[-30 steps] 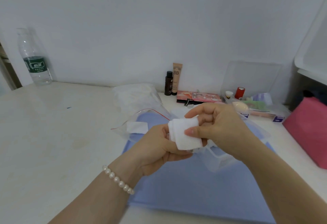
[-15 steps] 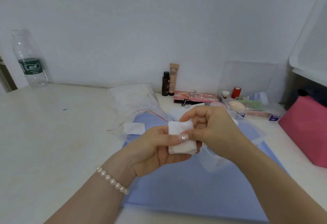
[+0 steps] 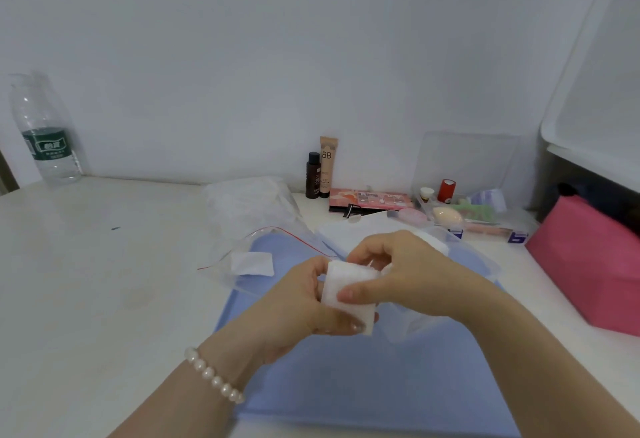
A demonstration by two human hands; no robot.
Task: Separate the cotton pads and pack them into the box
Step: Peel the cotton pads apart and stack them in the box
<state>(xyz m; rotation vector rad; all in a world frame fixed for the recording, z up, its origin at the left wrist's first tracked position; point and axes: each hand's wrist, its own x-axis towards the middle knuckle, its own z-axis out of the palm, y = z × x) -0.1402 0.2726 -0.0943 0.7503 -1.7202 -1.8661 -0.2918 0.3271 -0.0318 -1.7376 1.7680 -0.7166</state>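
A small stack of white cotton pads is held above the blue mat. My left hand grips the stack from below and behind, its thumb along the lower edge. My right hand pinches the top pad, thumb on its front face and fingers curled over the upper edge. The clear plastic box sits right behind my right hand, mostly hidden by it. More white pads show inside the box.
A clear zip bag with a red seal lies left of the mat, a crumpled plastic bag behind it. Cosmetics, a palette and an open clear case line the wall. A pink pouch stands right, a water bottle far left.
Both hands stayed together over the mat with the stack. My right thumb slid down the front pad, and my left thumb moved to the stack's lower edge.
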